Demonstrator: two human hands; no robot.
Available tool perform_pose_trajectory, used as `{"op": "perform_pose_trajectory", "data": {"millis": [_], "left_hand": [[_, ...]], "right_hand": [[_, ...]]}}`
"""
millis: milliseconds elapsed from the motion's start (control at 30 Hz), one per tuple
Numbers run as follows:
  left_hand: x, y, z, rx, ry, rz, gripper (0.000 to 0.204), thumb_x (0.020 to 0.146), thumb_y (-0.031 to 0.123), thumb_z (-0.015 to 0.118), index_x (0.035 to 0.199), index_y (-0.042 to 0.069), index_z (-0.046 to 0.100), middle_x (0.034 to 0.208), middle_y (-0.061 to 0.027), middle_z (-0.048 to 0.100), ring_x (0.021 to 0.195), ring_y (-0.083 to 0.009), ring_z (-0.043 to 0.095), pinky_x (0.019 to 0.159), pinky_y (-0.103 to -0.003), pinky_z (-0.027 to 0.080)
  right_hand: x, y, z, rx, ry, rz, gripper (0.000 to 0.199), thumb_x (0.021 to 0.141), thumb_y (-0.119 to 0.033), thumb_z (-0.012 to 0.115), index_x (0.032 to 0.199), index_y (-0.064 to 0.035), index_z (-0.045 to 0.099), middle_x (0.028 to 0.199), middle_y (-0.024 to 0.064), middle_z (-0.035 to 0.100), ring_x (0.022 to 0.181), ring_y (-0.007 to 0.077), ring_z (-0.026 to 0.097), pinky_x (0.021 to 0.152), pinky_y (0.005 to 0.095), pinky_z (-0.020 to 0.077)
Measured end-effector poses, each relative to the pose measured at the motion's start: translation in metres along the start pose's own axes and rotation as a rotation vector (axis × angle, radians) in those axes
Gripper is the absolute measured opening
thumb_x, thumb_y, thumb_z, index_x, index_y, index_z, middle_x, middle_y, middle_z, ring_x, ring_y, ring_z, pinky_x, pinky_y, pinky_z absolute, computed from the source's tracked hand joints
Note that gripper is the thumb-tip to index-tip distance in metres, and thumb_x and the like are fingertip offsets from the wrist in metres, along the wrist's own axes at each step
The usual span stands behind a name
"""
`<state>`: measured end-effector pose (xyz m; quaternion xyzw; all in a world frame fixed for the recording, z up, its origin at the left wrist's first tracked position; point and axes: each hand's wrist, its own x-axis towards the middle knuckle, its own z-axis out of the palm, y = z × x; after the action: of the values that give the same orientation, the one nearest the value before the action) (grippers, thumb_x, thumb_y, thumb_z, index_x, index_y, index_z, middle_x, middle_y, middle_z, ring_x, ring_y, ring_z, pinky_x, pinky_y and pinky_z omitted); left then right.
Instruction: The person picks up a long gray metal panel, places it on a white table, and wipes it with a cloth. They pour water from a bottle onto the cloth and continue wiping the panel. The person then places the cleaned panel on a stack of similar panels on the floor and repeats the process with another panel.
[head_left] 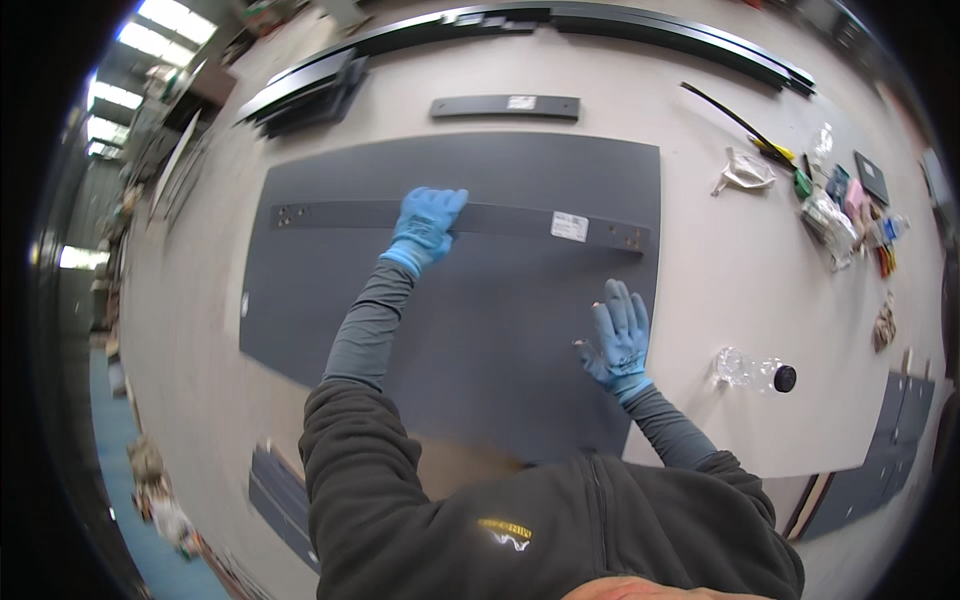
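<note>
Seeing the left hand [426, 228] in a blue glove pressed flat on a long dark grey strip [500, 220], fingers spread over it, not wrapped around. Strip lies across the upper part of the large dark grey panel [470, 330]; white label near its right end, small holes at both ends. Right hand [620, 338] rests open on the panel's right edge, below the strip, holding nothing. I see a clear plastic bottle [752, 370] just right of the panel.

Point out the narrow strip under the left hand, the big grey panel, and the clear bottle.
narrow strip [520, 218]: head view, bare middle stretch.
grey panel [480, 330]: head view, open middle face.
clear bottle [745, 369]: head view, clear body beside the dark cap.
</note>
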<state>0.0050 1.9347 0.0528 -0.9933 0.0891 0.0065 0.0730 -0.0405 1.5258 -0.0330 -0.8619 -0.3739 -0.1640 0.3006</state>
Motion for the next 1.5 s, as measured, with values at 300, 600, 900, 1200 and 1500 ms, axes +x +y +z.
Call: {"op": "perform_pose_trajectory", "data": {"millis": [300, 600, 900, 1200, 1500], "left_hand": [[0.202, -0.122, 0.13, -0.311, 0.311, 0.087, 0.073, 0.078, 0.027, 0.087, 0.144, 0.014, 0.06, 0.132, -0.0155, 0.068, 0.121, -0.0382, 0.064, 0.106, -0.049, 0.049], [0.309, -0.18, 0.179, -0.278, 0.197, 0.199, 0.076, 0.081, 0.017, 0.077, 0.153, 0.006, 0.055, 0.154, -0.0191, 0.057, 0.143, -0.036, 0.053, 0.123, -0.045, 0.038], [0.338, -0.193, 0.204, -0.495, 0.047, 0.05, 0.077, 0.077, 0.008, 0.082, 0.15, 0.007, 0.058, 0.146, -0.0161, 0.063, 0.136, -0.033, 0.06, 0.118, -0.04, 0.046], [0.284, -0.15, 0.172, -0.021, 0.22, -0.128, 0.086, 0.092, 0.03, 0.073, 0.167, 0.015, 0.035, 0.171, -0.0176, 0.035, 0.157, -0.0368, 0.033, 0.127, -0.052, 0.029], [0.009, 0.017, 0.106, -0.426, 0.267, 0.103, 0.076, 0.089, 0.025, 0.076, 0.156, 0.002, 0.048, 0.163, -0.0247, 0.043, 0.154, -0.0429, 0.037, 0.124, -0.058, 0.033]], "right_hand": [[0.008, -0.007, 0.057, -0.134, -0.414, 0.295, 0.063, 0.082, -0.045, 0.079, 0.132, -0.0095, 0.064, 0.162, 0.0226, 0.044, 0.154, 0.0427, 0.036, 0.128, 0.0597, 0.0239], [-0.001, 0.001, 0.049, -0.041, -0.335, 0.324, 0.055, 0.097, -0.05, 0.065, 0.135, -0.0102, 0.063, 0.165, 0.0199, 0.043, 0.155, 0.0391, 0.037, 0.128, 0.0578, 0.0267], [-0.02, 0.004, 0.059, -0.004, -0.295, 0.305, 0.055, 0.103, -0.051, 0.055, 0.136, -0.0077, 0.061, 0.168, 0.0216, 0.039, 0.159, 0.0399, 0.03, 0.129, 0.0595, 0.0249], [-0.023, 0.002, 0.057, 0.008, -0.303, 0.298, 0.06, 0.096, -0.048, 0.063, 0.14, -0.0076, 0.059, 0.17, 0.0208, 0.035, 0.162, 0.0403, 0.023, 0.13, 0.06, 0.0211], [-0.033, 0.003, 0.062, -0.052, -0.184, 0.285, 0.065, 0.092, -0.053, 0.065, 0.139, -0.0078, 0.06, 0.169, 0.0205, 0.037, 0.16, 0.0411, 0.027, 0.13, 0.0597, 0.0211]]}}
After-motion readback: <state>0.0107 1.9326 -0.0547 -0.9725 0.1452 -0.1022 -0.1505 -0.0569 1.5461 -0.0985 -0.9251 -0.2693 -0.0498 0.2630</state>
